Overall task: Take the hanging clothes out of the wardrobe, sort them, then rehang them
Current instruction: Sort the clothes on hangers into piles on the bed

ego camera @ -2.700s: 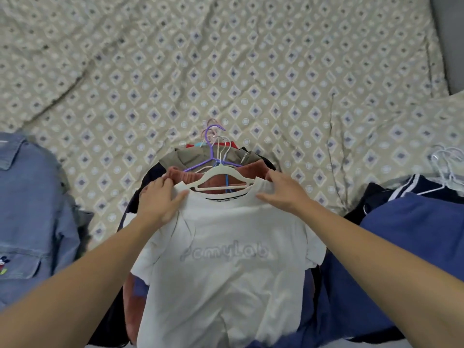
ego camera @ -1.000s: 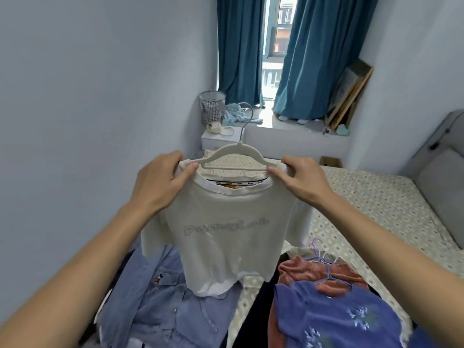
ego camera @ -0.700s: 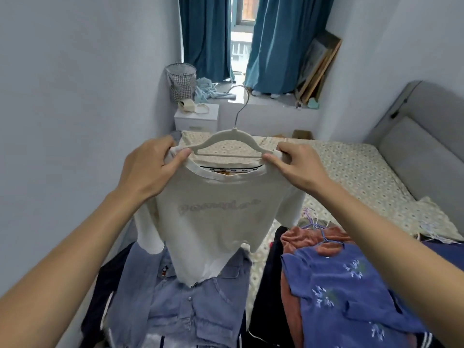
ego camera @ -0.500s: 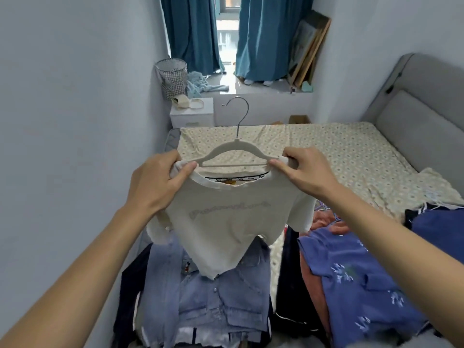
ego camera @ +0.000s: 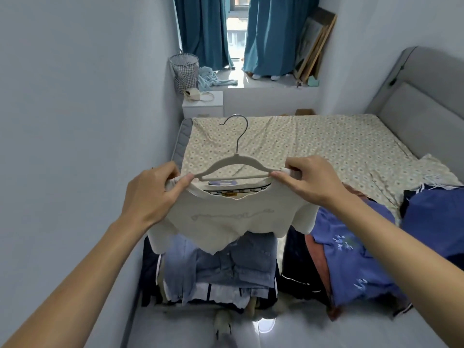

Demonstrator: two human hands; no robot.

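A soft cream T-shirt (ego camera: 226, 217) with faint grey lettering across the chest hangs on a pale, matte hanger (ego camera: 234, 167) whose thin metal hook curves up toward the far side. The shirt is held in the air above the near edge of the bed (ego camera: 313, 146), its wavy hem drooping over a pile of faded denim clothes (ego camera: 226, 267) below.

The left hand (ego camera: 153, 194) pinches the shirt's left shoulder and the hanger's end between thumb and curled fingers. The right hand (ego camera: 311, 182) grips the right shoulder and hanger end the same way, thumb on the near side.

The bed wears a beige sheet printed with small diamonds. To the right of the denim lies a blue embroidered garment (ego camera: 351, 242) over rust-coloured and dark cloth, and further right a navy piece (ego camera: 434, 212). Far off stand a white nightstand (ego camera: 203, 105), a wire basket (ego camera: 184, 69), teal curtains (ego camera: 268, 33) and wooden frames (ego camera: 313, 46) leaning in the corner. A grey padded headboard (ego camera: 416, 101) lines the right wall.
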